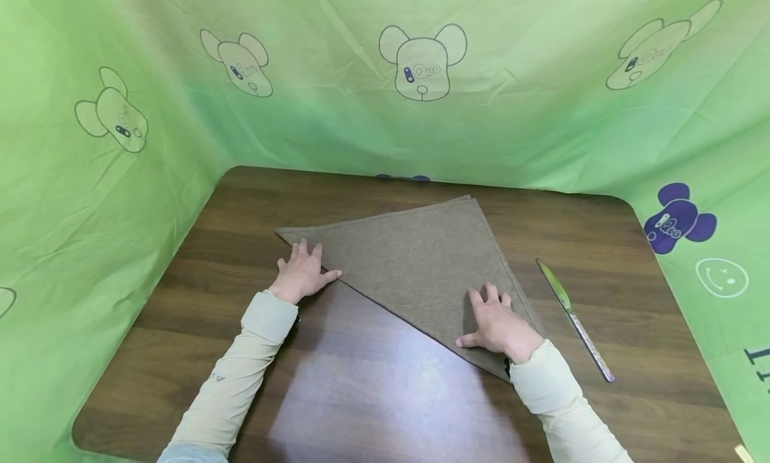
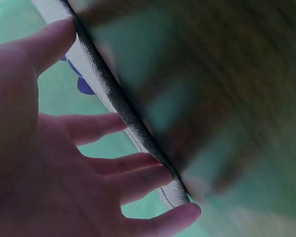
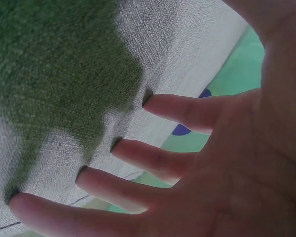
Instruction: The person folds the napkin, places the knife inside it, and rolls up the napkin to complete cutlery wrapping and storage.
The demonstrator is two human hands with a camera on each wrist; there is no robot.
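Observation:
A grey-brown cloth (image 1: 415, 262) lies folded into a triangle on the wooden table, its long folded edge running from far left to near right. My left hand (image 1: 302, 270) rests at that fold near the left corner, fingers spread and fairly straight. In the left wrist view the fingertips touch the cloth's edge (image 2: 123, 106). My right hand (image 1: 498, 323) presses on the cloth near its right corner with spread fingers. The right wrist view shows the fingertips touching the woven surface (image 3: 64, 98). Neither hand grips anything.
A table knife (image 1: 574, 319) with a patterned handle lies right of the cloth, its blade pointing away. The wooden table (image 1: 198, 296) has rounded corners. Green printed fabric (image 1: 337, 115) hangs along the back and both sides.

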